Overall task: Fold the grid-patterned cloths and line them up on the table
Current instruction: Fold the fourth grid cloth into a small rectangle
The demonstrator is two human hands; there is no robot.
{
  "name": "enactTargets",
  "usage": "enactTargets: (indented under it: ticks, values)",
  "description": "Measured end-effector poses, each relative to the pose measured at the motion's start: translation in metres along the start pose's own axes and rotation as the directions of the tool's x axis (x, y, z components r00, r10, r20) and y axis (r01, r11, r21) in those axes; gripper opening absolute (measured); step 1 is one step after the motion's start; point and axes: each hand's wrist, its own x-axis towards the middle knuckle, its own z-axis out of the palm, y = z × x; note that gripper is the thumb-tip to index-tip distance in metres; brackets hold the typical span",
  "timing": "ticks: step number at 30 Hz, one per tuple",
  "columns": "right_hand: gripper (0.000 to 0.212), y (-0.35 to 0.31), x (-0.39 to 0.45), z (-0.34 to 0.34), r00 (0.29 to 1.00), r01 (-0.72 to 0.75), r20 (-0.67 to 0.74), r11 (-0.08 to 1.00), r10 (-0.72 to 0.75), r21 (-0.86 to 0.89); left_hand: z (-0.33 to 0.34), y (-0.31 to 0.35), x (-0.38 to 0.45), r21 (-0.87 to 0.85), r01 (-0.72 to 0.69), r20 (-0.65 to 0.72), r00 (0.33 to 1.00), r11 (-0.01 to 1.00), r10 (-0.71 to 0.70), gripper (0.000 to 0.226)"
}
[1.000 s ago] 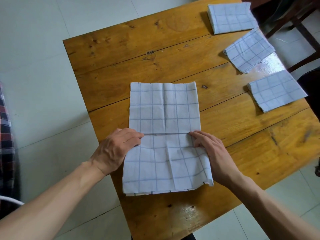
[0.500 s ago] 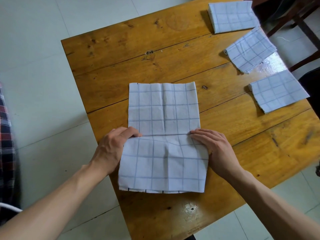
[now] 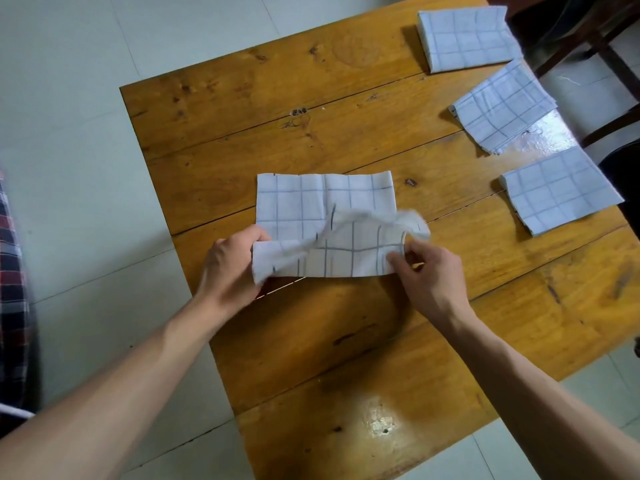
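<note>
A pale grid-patterned cloth (image 3: 304, 202) lies in the middle of the wooden table (image 3: 346, 133). Its near half is lifted and curling away from me over the far half, blurred by motion. My left hand (image 3: 232, 268) pinches the near left corner of the cloth. My right hand (image 3: 426, 275) pinches the near right corner. Three folded grid cloths lie along the right side: one at the far corner (image 3: 464, 36), a second (image 3: 505, 105) turned at an angle, and a third (image 3: 561, 188) nearest me.
Dark chair legs (image 3: 609, 64) stand past the table's right edge. A plaid fabric (image 3: 10, 289) shows at the left border over the pale tiled floor (image 3: 69, 133). The table's near part shows bare wood with a glare patch.
Both hands went from pressing the middle crease to gripping the near corners. They have lifted the near half of the cloth up and away from me, over the far half.
</note>
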Motion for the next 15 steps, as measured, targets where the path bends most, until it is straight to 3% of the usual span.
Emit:
enactTargets:
  ticks: [2,5,7,10,15]
  values:
    - [0.027,-0.002,0.005,0.002,1.000,-0.013,-0.014,0.999,0.013,-0.034,0.002,0.006,0.005,-0.015,0.101,-0.058,0.993,0.995,-0.102,0.013]
    - [0.024,-0.005,0.009,0.002,0.997,-0.053,-0.056,0.998,0.053,-0.013,0.007,0.008,0.012,0.027,0.201,-0.112,0.974,0.979,-0.196,0.025]
    - [0.018,-0.007,0.009,0.001,0.993,-0.072,-0.090,0.997,0.070,-0.011,0.008,0.009,0.014,0.064,0.231,-0.151,0.964,0.971,-0.219,0.037]
    - [0.014,-0.008,0.007,0.001,0.991,-0.082,-0.103,0.996,0.079,-0.023,0.009,0.012,0.014,0.033,0.269,-0.177,0.949,0.962,-0.260,0.028]
    - [0.013,-0.011,0.005,0.000,0.983,-0.137,-0.114,0.990,0.140,0.039,0.012,0.012,0.003,-0.120,0.270,-0.219,0.932,0.955,-0.290,0.060]
